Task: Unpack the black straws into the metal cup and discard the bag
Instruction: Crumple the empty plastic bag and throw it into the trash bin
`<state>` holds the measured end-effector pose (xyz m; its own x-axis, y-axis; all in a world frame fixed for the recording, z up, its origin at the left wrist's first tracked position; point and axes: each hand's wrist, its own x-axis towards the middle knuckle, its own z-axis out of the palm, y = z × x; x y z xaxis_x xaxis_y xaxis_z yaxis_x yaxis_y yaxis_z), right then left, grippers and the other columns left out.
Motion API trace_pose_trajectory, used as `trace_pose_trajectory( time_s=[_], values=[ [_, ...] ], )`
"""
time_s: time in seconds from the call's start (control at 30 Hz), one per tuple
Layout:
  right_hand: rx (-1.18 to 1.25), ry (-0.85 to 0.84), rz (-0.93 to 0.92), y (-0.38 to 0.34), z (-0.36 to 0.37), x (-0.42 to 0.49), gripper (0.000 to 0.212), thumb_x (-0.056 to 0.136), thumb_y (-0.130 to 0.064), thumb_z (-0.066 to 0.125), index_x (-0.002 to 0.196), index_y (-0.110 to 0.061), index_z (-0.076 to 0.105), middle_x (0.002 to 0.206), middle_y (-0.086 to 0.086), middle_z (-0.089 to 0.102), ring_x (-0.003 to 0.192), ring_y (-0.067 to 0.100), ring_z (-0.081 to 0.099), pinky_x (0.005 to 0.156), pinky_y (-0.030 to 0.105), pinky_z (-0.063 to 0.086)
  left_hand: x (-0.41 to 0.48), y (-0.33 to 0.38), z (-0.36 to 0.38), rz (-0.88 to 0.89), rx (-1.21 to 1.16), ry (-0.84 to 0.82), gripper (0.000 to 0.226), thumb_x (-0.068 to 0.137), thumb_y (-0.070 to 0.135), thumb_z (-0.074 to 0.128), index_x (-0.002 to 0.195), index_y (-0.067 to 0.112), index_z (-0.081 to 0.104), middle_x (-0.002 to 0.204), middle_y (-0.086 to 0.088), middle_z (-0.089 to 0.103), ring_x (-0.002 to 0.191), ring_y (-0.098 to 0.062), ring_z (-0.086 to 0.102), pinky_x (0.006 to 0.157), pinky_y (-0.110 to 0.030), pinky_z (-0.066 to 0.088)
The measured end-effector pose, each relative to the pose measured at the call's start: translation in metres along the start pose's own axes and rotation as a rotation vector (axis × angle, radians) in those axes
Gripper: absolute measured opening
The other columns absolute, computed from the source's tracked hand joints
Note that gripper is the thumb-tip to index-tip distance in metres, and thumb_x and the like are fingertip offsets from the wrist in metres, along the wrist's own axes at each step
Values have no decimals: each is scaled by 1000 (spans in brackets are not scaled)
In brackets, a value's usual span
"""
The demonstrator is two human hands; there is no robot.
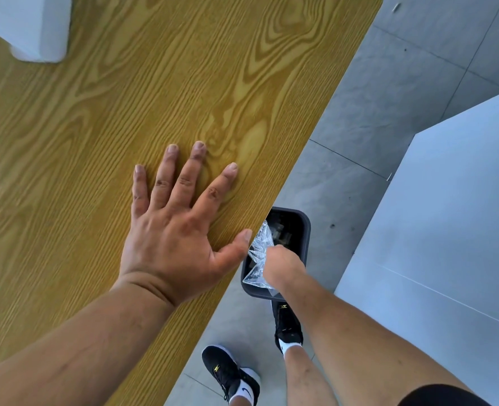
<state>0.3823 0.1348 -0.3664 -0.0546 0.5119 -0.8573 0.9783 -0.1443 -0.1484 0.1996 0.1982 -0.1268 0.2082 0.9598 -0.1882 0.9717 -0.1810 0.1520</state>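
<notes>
My right hand (283, 265) is lowered beside the table and is shut on a crumpled clear plastic bag (260, 253). It holds the bag right over the open top of a dark grey bin (302, 227) on the floor. My left hand (178, 227) lies flat, fingers spread, on the yellow wood-grain table (125, 98) near its edge, holding nothing. The black straws and the metal cup are out of view.
A white object (28, 24) stands on the table at the far left corner. A white cabinet or block (447, 230) stands on the grey tiled floor to the right. My two feet in black shoes (230, 373) are below the bin.
</notes>
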Motion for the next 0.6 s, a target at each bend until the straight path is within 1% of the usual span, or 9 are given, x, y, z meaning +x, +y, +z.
trace_pose_trajectory(
  time_s=[0.07, 0.2, 0.3, 0.37, 0.43, 0.47, 0.53, 0.57, 0.6],
  values=[
    [-29, 22, -3, 1, 2, 4, 29, 97, -4, 57, 124, -11, 64, 127, 9, 63, 113, 33, 70, 75, 38, 49, 0, 0, 0, 2, -3, 7, 89, 87, 81, 44, 165, 42, 24, 178, -4, 12, 164, -31, 1, 128, -66, 4],
    [-51, 62, -21, 5, 6, 13, 29, 96, 1, 57, 120, -11, 66, 123, 9, 65, 110, 32, 72, 76, 37, 51, 0, 0, 1, 6, -11, 14, 89, 86, 80, 46, 164, 41, 28, 178, -5, 14, 164, -31, 3, 128, -67, 5],
    [-75, 118, -34, 6, 4, 16, 30, 96, 1, 55, 120, -13, 65, 118, 8, 67, 104, 32, 74, 68, 36, 47, 0, 0, 2, 3, -21, 22, 89, 85, 79, 47, 163, 40, 30, 177, -4, 16, 164, -32, 4, 128, -66, 5],
    [-53, 145, -40, 8, 5, 17, 26, 95, -2, 54, 117, -15, 60, 114, 9, 69, 97, 33, 75, 64, 38, 45, 0, 1, 2, 4, -25, 28, 89, 85, 78, 48, 163, 39, 31, 177, -5, 17, 164, -32, 6, 128, -66, 5],
    [21, 176, -11, 8, 6, 19, 20, 97, -14, 53, 117, -15, 54, 112, 11, 70, 96, 36, 74, 64, 39, 44, 0, 1, 2, 4, -25, 30, 88, 85, 77, 48, 163, 39, 32, 177, -5, 18, 164, -32, 6, 128, -67, 6],
    [67, 192, 19, 7, 7, 19, 26, 98, -24, 53, 121, -13, 52, 114, 11, 69, 98, 38, 73, 66, 39, 44, 0, 1, 2, 3, -25, 30, 88, 84, 77, 49, 163, 39, 32, 177, -5, 18, 164, -32, 7, 127, -67, 6],
    [112, 194, 59, 5, 7, 19, 52, 97, -39, 61, 136, -9, 45, 123, 12, 65, 106, 38, 71, 70, 40, 46, 0, 1, 1, 2, -28, 29, 88, 84, 76, 50, 162, 39, 33, 177, -5, 18, 164, -32, 7, 127, -67, 6],
    [123, 187, 62, 5, 7, 19, 59, 96, -35, 65, 142, -7, 42, 128, 13, 63, 111, 37, 70, 75, 41, 50, -1, 1, 1, 1, -30, 31, 88, 84, 76, 50, 162, 39, 34, 177, -5, 19, 164, -33, 8, 127, -67, 7],
    [123, 183, 57, 4, 7, 20, 58, 96, -24, 67, 144, -6, 40, 131, 14, 62, 114, 37, 69, 80, 41, 54, -1, 1, 1, 2, -32, 34, 88, 83, 76, 50, 162, 38, 34, 177, -5, 19, 164, -33, 8, 127, -68, 7]
  ],
)
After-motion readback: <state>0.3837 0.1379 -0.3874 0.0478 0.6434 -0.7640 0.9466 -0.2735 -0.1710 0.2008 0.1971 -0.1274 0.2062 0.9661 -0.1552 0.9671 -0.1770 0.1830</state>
